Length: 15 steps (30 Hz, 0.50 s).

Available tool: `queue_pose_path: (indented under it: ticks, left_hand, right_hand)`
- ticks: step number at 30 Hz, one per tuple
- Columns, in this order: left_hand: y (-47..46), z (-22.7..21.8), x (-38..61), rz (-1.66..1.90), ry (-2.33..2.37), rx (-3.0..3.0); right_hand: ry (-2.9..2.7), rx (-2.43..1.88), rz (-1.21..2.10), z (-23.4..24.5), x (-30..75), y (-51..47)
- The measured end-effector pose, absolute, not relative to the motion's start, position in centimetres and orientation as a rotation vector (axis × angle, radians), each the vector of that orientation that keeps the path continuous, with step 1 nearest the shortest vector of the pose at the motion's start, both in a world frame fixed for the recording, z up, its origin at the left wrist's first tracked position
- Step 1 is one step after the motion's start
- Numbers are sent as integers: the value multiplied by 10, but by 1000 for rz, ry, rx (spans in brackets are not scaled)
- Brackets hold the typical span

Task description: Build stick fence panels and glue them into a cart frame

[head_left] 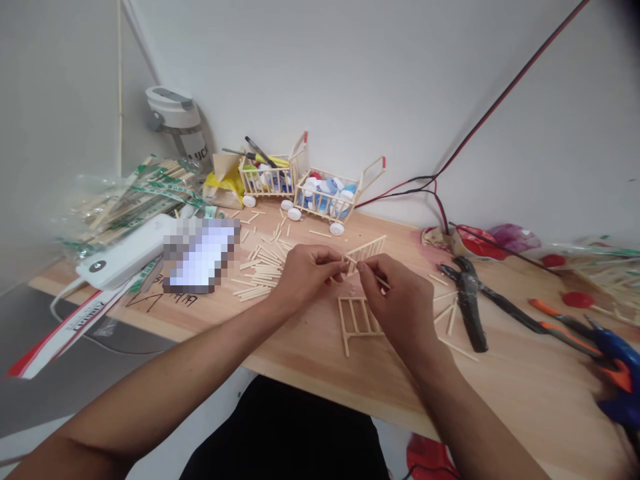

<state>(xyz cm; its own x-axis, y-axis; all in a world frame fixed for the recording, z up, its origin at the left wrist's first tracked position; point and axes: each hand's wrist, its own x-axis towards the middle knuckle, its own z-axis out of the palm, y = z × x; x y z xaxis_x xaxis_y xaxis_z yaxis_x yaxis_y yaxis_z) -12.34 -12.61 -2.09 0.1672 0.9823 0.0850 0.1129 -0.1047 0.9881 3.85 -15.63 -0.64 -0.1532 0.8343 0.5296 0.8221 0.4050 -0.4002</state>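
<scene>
My left hand (pixel 305 270) and my right hand (pixel 395 293) meet over the middle of the wooden table (pixel 310 353). Both pinch a small ladder-like panel of thin wooden sticks (pixel 367 251), held just above the tabletop. The left fingers grip its near end; the right thumb and forefinger pinch a stick beside it. A second stick panel (pixel 355 321) lies flat on the table under my right wrist. A heap of loose cut sticks (pixel 260 267) lies left of my left hand.
Two stick-built carts (pixel 325 193) filled with bottle caps and tools stand at the back by the wall. Black pliers (pixel 470 303) and orange-handled cutters (pixel 565 327) lie right. A blue glue gun (pixel 620 373) is at the far right. A white power bank (pixel 125 257) and bagged sticks (pixel 135 200) lie left.
</scene>
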Motion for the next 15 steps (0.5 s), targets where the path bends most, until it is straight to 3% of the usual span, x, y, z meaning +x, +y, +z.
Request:
queue_pose_path:
  ticks: [15]
  left_hand:
    - [-127,-23,-124,1116,1182,1514]
  right_hand:
    - [-1995,-1473,-95,-9,37,-156]
